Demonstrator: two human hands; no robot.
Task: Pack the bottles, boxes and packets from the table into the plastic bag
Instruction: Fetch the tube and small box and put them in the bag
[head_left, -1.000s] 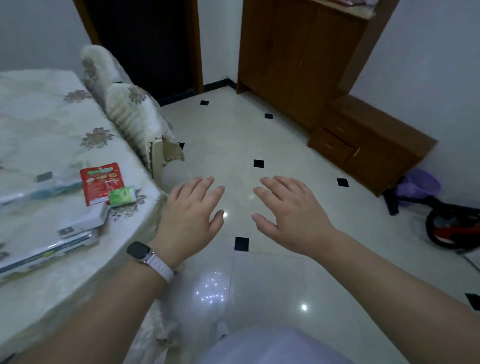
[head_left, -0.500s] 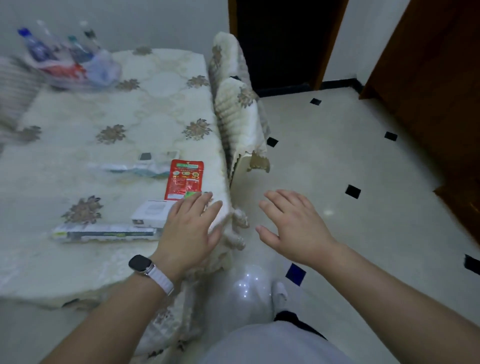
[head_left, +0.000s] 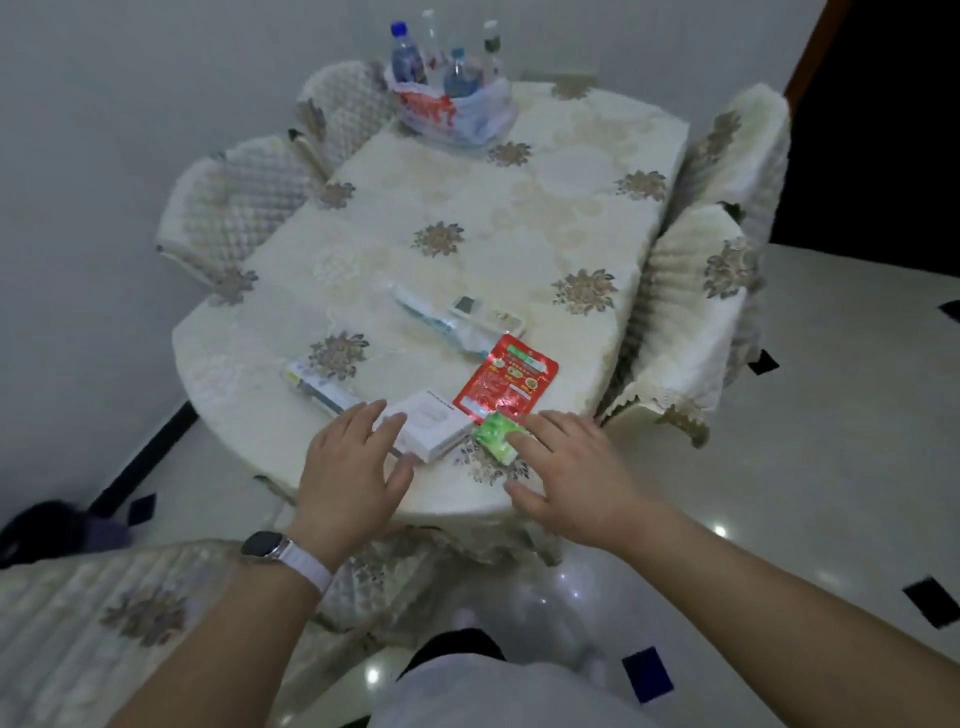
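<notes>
Where the table (head_left: 519, 208) rounds off toward 6 o'clock, a long box (head_left: 322, 387) lies at 7 o'clock. The left hand (head_left: 353, 467), fingers straight and spread, overlaps the white box (head_left: 434, 431). Bottles (head_left: 404, 57) stand in the plastic bag (head_left: 452, 111) at 12 o'clock. Next come the red packet (head_left: 506, 387) and green packet (head_left: 493, 439). The right hand (head_left: 576, 473), flat and empty, covers the green one's edge.

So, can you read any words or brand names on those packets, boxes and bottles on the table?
No text is legible.
red packet: printing too blurred to read.
green packet: too blurred.
white box: print too small.
plastic bag: red lettering, blurred.
bottles: labels blurred.
</notes>
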